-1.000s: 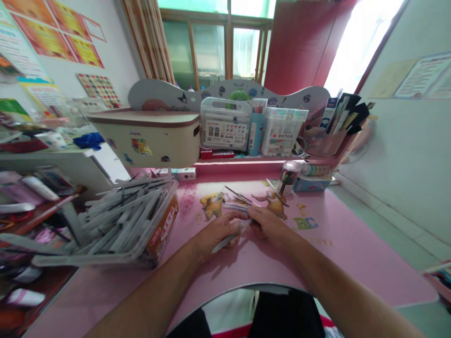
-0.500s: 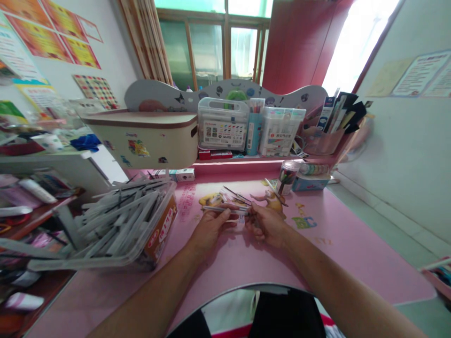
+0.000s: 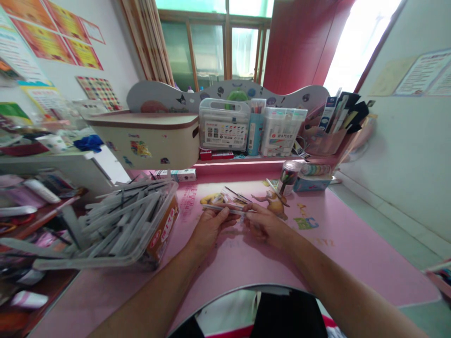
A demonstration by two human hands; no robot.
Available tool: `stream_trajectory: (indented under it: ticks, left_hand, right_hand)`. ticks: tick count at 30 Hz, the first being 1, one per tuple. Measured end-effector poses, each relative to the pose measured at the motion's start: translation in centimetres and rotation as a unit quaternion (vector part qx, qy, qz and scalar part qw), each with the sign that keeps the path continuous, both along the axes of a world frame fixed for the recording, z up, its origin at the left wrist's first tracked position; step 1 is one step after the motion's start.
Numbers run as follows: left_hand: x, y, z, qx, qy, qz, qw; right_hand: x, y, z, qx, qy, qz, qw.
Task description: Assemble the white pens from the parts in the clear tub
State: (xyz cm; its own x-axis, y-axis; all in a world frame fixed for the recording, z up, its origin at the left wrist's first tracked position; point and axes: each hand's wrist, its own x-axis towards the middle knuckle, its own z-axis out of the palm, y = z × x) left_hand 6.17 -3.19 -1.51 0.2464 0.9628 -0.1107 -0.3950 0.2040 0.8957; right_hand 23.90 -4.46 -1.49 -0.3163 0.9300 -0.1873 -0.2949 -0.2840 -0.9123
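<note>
Over the middle of the pink desk, my left hand [image 3: 210, 228] pinches a thin, pale pen-like stick [image 3: 219, 208] between thumb and fingers. My right hand [image 3: 263, 222] is closed on the stick's right end, close beside the left fingers. Just beyond the hands, a few thin dark and clear sticks [image 3: 237, 193] lie on the desk. An open clear plastic box [image 3: 132, 259] at the left is heaped with many pale and translucent sticks.
A clear jar [image 3: 289, 178] of pens has sticks leaning by it, next to a blue box [image 3: 312, 183]. Behind, a shelf holds a lidded cream bin [image 3: 155, 143], a marker case [image 3: 224, 134] and a pen holder [image 3: 322, 141]. The pink desk [image 3: 338, 263] has a curved front edge.
My right fingers have shifted slightly left along the stick, nearer my left hand. My left hand still holds it in nearly the same place. The whole view has moved a little.
</note>
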Motion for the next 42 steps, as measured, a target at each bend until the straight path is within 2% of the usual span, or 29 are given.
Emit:
stream_trajectory:
  ticks: [5, 9, 14, 17, 20, 23, 26, 28, 31, 35, 40, 42]
  left_hand:
    - [0.0, 0.0, -0.1, 0.006, 0.009, -0.006, 1.0]
    - [-0.1, 0.0, -0.1, 0.008, 0.006, -0.002, 1.0]
    - [0.0, 0.0, -0.1, 0.007, 0.015, -0.004, 1.0]
    - [0.0, -0.1, 0.0, 0.008, 0.008, 0.001, 1.0]
    - [0.0, -0.1, 0.2, 0.003, -0.003, 0.005, 1.0]
    - [0.0, 0.0, 0.1, 0.004, -0.003, 0.006, 1.0]
    - [0.1, -0.1, -0.1, 0.006, 0.005, 0.006, 1.0]
    - [0.1, -0.1, -0.1, 0.003, 0.007, 0.006, 1.0]
    - [0.0, -0.2, 0.1, 0.004, 0.003, 0.009, 1.0]
    - [0.0, -0.2, 0.2, 0.015, 0.007, 0.002, 1.0]
    - [0.1, -0.2, 0.1, 0.0, 0.017, 0.012, 1.0]
    - [0.0, -0.1, 0.1, 0.005, 0.01, 0.032, 0.999]
  right_hand:
    - [-0.3, 0.0, -0.4, -0.017, -0.061, -0.03, 0.998]
    - [-0.3, 0.0, 0.0, -0.003, -0.029, -0.013, 0.999]
    - [-0.3, 0.1, 0.0, -0.056, -0.054, -0.053, 0.996]
    - [-0.2, 0.1, -0.2, -0.034, -0.068, -0.036, 0.996]
    - [-0.1, 0.0, -0.1, -0.024, -0.028, -0.01, 0.999]
    - [-0.2, 0.1, -0.1, -0.051, -0.005, -0.032, 0.998]
    - [-0.3, 0.1, -0.2, -0.065, -0.044, -0.047, 0.996]
    - [-0.3, 0.0, 0.0, -0.04, -0.056, -0.035, 0.997]
    - [-0.3, -0.2, 0.4, -0.015, -0.022, -0.006, 1.0]
    - [-0.2, -0.1, 0.5, -0.075, 0.015, -0.009, 0.997]
    - [-0.3, 0.0, -0.1, -0.055, -0.053, -0.022, 0.997]
    - [-0.1, 0.0, -0.1, -0.05, -0.049, -0.019, 0.997]
